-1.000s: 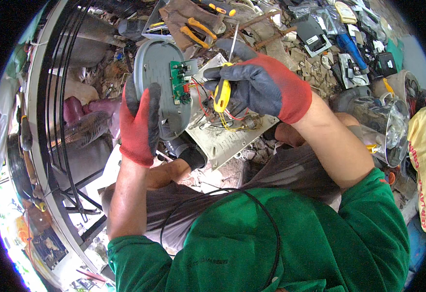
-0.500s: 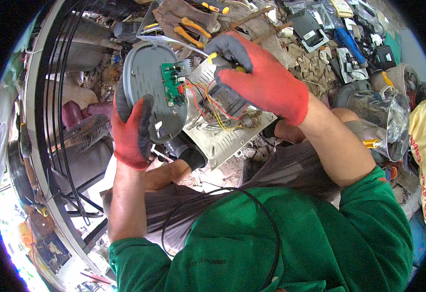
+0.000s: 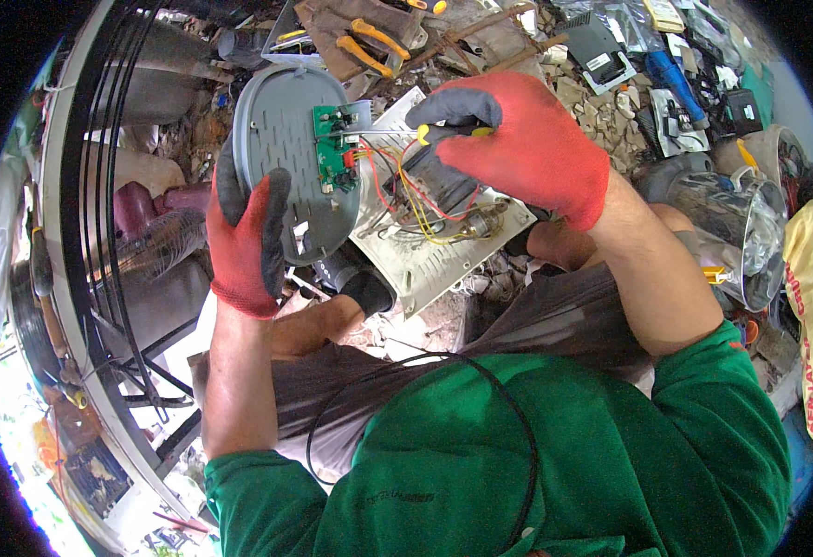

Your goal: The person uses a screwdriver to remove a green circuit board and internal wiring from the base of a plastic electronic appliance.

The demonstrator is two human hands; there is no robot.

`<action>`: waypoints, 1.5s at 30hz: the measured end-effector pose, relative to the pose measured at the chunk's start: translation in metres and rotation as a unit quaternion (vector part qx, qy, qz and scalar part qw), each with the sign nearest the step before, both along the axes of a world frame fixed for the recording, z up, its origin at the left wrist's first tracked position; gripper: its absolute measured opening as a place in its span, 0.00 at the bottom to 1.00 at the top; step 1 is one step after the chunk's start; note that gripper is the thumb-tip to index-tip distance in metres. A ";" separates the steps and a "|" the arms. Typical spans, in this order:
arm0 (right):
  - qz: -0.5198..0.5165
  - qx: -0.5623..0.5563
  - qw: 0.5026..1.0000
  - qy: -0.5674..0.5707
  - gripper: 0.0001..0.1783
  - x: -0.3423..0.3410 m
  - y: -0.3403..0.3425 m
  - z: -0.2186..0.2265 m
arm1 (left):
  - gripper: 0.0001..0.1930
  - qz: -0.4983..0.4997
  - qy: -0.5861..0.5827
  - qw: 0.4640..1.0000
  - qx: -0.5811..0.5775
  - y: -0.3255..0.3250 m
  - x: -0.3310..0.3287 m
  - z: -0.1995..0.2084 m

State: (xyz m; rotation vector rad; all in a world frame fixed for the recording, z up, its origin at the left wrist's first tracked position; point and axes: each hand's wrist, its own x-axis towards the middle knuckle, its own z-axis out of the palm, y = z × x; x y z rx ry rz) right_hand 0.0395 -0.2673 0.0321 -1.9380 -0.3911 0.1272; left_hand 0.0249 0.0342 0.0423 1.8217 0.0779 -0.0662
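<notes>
Centrally, a cream vented panel (image 3: pixel 417 282) lies partly behind the grey oval cover (image 3: pixel 286 130). Left hand (image 3: pixel 248 237), partly closed, clamps the cover's edge; right hand (image 3: pixel 529 148), fingers curled, grips a yellow-handled screwdriver (image 3: pixel 422 136), shaft over the cover's green circuit board (image 3: pixel 328 158).

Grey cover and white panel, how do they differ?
The grey cover is rounded; the white panel has straight edges. The left hand holds the grey cover, while the white panel lies lower. The grey cover bears a green circuit board; coloured wires cross the white panel. Both are slotted.
</notes>
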 end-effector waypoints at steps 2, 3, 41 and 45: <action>0.001 -0.022 1.000 -0.011 0.16 0.001 -0.001 -0.002 | 0.22 0.010 0.002 1.000 -0.002 -0.010 -0.002 0.007; 0.003 -0.028 0.999 -0.018 0.16 0.002 -0.001 -0.003 | 0.22 0.010 0.001 1.000 -0.005 -0.009 -0.002 0.006; 0.024 0.097 0.984 0.148 0.14 0.009 -0.006 -0.017 | 0.23 -0.050 -0.056 0.989 0.125 -0.003 -0.005 0.000; 0.017 0.082 0.979 0.183 0.14 0.014 -0.013 -0.024 | 0.24 -0.005 -0.034 0.998 0.048 -0.008 -0.010 -0.001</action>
